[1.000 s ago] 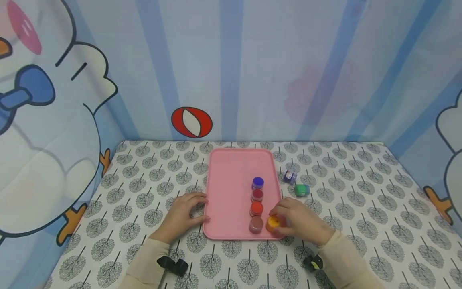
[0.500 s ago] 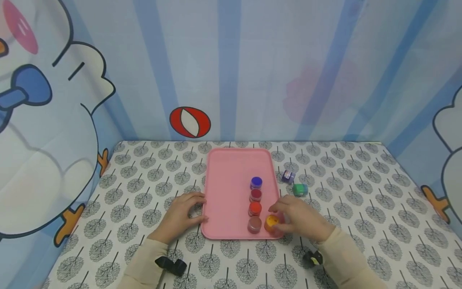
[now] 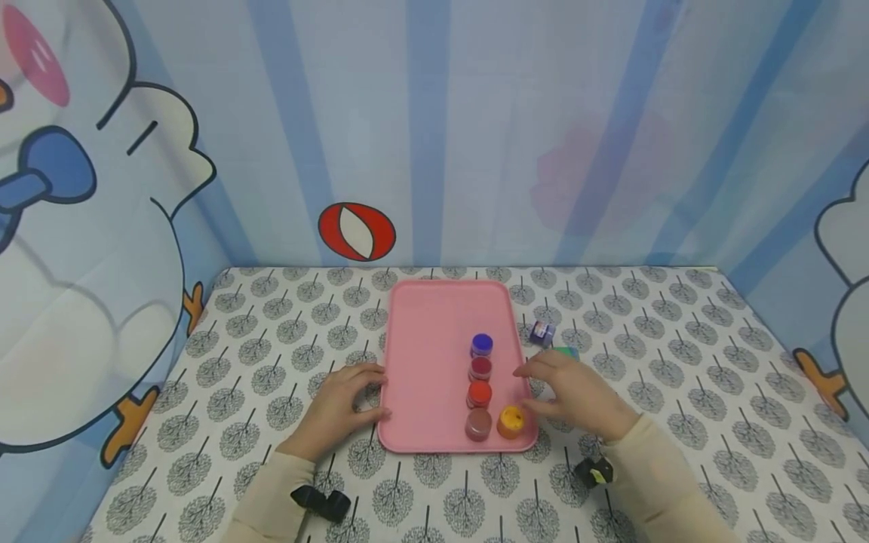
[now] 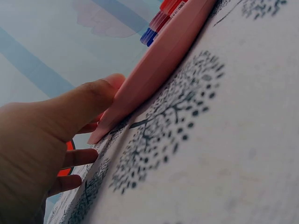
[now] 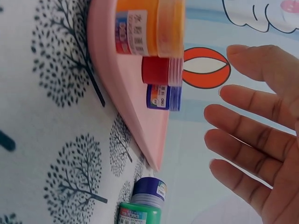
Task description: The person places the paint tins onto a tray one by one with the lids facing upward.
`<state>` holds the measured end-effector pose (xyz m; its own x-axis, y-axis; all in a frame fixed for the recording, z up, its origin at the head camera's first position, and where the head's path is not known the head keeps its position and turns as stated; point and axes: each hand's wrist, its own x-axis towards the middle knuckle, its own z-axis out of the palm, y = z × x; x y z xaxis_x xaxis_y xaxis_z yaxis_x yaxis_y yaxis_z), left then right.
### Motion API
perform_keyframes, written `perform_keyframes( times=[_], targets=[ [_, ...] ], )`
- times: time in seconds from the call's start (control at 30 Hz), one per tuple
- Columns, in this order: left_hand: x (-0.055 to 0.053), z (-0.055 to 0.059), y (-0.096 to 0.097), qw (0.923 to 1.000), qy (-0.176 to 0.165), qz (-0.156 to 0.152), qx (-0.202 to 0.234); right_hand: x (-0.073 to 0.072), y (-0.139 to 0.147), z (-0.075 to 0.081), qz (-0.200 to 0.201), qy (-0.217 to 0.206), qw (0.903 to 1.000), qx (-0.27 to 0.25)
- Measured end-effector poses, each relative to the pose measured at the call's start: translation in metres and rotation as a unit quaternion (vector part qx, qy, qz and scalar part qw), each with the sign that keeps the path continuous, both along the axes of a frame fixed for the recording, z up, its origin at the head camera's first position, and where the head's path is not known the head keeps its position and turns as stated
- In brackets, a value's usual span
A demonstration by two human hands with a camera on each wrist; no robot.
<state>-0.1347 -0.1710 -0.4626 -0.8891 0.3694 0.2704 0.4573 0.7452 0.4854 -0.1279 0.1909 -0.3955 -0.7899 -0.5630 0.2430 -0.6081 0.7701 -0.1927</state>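
On the pink tray (image 3: 428,362), a column of upright small paint jars runs along its right half: a blue jar (image 3: 481,345), a dark red jar (image 3: 480,368), a red jar (image 3: 478,394) and a brown jar (image 3: 478,424). Beside the brown one, in the near right corner, stands an orange-yellow jar (image 3: 511,421). My right hand (image 3: 577,392) hovers over the tray's right edge with fingers spread, holding nothing; the right wrist view shows it apart from the jars. My left hand (image 3: 342,407) rests at the tray's left edge, its thumb (image 4: 114,80) touching the rim.
Right of the tray, a purple jar (image 3: 542,332) and a green jar (image 5: 140,213) lie on the tree-patterned tablecloth (image 3: 652,422); my right hand partly covers the green one in the head view. A striped blue curtain (image 3: 475,136) stands behind the table.
My right hand has let go of the orange-yellow jar and moved up and right, off it. That jar stays in the tray corner. My left hand keeps its place.
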Motion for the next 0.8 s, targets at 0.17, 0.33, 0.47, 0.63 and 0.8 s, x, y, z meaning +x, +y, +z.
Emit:
perform_keyframes(
  times=[0.17, 0.33, 0.47, 0.63, 0.8],
  targets=[
    [0.0, 0.0, 0.0, 1.0, 0.0, -0.002, 0.002, -0.004, 0.005, 0.001, -0.003, -0.001, 0.9999, -0.01],
    [0.0, 0.0, 0.001, 1.0, -0.004, -0.002, 0.001, -0.009, 0.013, -0.003, -0.023, -0.014, 0.9993, -0.026],
    [0.001, 0.001, 0.002, 0.9999, -0.008, -0.004, 0.005, -0.011, 0.021, -0.007, -0.048, -0.015, 0.9979, -0.04],
    [0.0, 0.001, 0.002, 0.9999, -0.005, -0.008, 0.005, -0.014, 0.029, -0.01, -0.059, -0.009, 0.9964, -0.06],
    [-0.001, -0.001, 0.0, 1.0, 0.002, -0.003, 0.003, -0.021, 0.037, -0.014, -0.062, 0.005, 0.995, -0.079]
  ],
)
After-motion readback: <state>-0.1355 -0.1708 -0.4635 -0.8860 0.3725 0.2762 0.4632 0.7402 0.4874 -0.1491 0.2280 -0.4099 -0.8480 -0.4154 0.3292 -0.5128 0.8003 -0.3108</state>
